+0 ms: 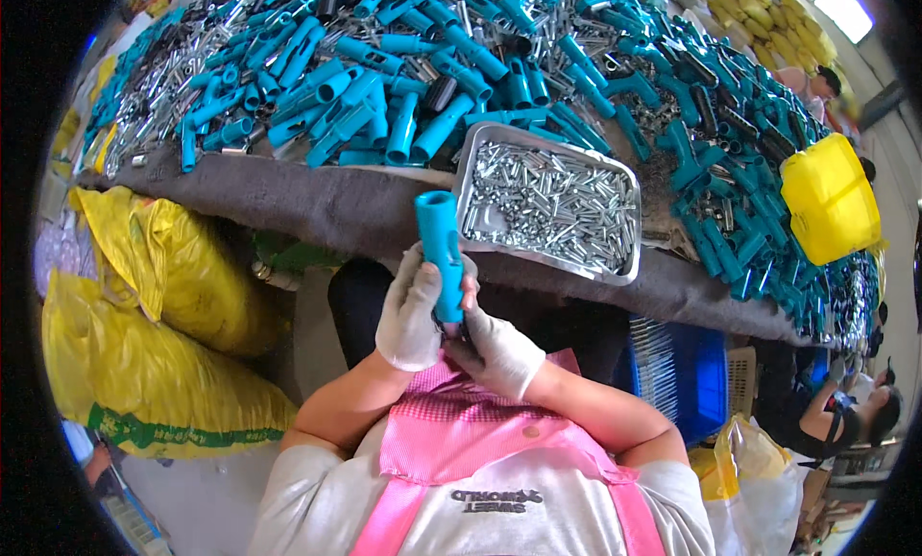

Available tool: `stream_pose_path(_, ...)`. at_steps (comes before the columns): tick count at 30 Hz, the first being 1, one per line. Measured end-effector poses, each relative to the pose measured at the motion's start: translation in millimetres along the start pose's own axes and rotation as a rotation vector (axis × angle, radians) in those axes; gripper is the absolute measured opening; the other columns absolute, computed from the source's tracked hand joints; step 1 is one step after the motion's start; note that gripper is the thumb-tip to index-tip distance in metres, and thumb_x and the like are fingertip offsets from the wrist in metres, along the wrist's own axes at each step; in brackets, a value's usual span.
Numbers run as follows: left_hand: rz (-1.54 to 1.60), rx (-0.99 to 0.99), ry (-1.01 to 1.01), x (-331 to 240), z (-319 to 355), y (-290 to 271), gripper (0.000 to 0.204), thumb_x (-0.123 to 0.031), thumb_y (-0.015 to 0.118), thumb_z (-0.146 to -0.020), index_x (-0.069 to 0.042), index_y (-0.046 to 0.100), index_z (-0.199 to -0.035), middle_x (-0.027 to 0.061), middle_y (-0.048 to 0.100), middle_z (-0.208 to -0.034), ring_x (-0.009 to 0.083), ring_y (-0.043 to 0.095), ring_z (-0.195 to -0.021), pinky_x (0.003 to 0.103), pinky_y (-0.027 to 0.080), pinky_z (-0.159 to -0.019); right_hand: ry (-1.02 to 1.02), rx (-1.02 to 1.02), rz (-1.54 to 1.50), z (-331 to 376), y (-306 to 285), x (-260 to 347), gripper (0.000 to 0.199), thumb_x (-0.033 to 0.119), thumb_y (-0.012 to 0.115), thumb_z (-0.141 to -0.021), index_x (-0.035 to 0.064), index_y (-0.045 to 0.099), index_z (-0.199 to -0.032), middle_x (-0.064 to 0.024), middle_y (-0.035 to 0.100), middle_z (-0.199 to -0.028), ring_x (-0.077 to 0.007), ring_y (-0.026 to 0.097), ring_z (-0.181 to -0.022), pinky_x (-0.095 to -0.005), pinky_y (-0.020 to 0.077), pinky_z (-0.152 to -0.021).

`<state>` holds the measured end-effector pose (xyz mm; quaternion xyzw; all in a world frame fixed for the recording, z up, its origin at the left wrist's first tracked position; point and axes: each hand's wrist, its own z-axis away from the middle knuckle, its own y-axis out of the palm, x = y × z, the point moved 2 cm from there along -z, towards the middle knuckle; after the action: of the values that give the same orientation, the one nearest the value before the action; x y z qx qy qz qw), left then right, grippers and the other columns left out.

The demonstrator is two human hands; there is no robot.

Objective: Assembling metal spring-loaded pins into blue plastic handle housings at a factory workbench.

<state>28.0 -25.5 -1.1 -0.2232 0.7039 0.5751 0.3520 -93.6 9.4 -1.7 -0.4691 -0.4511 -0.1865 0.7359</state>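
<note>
Both my gloved hands are closed around a teal plastic tube (439,253) with a slot in its side, held upright in front of my chest. My left hand (411,311) wraps its left side, thumb up along it. My right hand (492,345) grips the lower right side, with bare fingertips showing through the glove. Just beyond the tube, a metal tray (631,268) full of small silver pins rests at the table's edge. A large heap of similar teal tubes (365,109) lies behind it, mixed with loose metal parts.
Grey cloth (279,196) covers the table's front edge. Yellow sacks (154,354) stand at the left. A yellow container (831,199) sits on the heap at the right. Under the table on the right is a blue crate (687,374). Another person (845,412) sits at the far right.
</note>
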Motion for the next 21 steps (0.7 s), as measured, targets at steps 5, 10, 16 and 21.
stream_pose_path(5,0.397,-0.188,-0.076,-8,-17,-7,0.039,-0.04,0.045,-0.093,-0.005,0.044,-0.11,0.0073,0.047,-0.082,0.0161,0.047,-0.067,0.028,0.04,-0.058,-0.051,0.144,0.174,-16,-36,22,0.037,0.023,0.055,-0.085,0.0059,0.042,-0.115,-0.024,0.061,-0.076,-0.0426,0.06,-0.07,-0.0499,0.0484,-0.063)
stream_pose_path(10,0.5,-0.183,-0.319,-19,-16,-35,0.038,-0.042,0.039,-0.095,-0.01,0.048,-0.113,0.0025,0.048,-0.08,0.0129,0.045,-0.056,0.025,0.035,-0.045,-0.046,-0.713,0.631,-71,-221,-47,0.015,0.015,0.059,-0.081,0.0092,0.065,-0.095,-0.0143,0.064,-0.096,-0.0318,0.062,-0.087,-0.0359,0.0491,-0.074)
stream_pose_path(16,0.253,-0.19,-0.449,0,-1,-48,0.037,-0.039,0.044,-0.092,-0.006,0.046,-0.111,0.0081,0.052,-0.075,0.0158,0.048,-0.052,0.027,0.036,-0.045,0.735,-0.626,1.299,-111,-364,-149,0.026,0.022,0.048,-0.087,0.0149,0.063,-0.107,-0.0076,0.062,-0.112,-0.0269,0.056,-0.107,-0.0404,0.0464,-0.086)
stream_pose_path(21,0.206,-0.212,-0.464,4,-6,-49,0.04,-0.036,0.054,-0.087,-0.005,0.046,-0.111,0.0092,0.052,-0.076,0.0173,0.051,-0.055,0.029,0.04,-0.046,0.691,-0.524,1.347,-141,-362,-167,0.025,0.013,0.049,-0.086,0.0079,0.066,-0.104,-0.0115,0.061,-0.113,-0.026,0.058,-0.107,-0.0371,0.0489,-0.087)
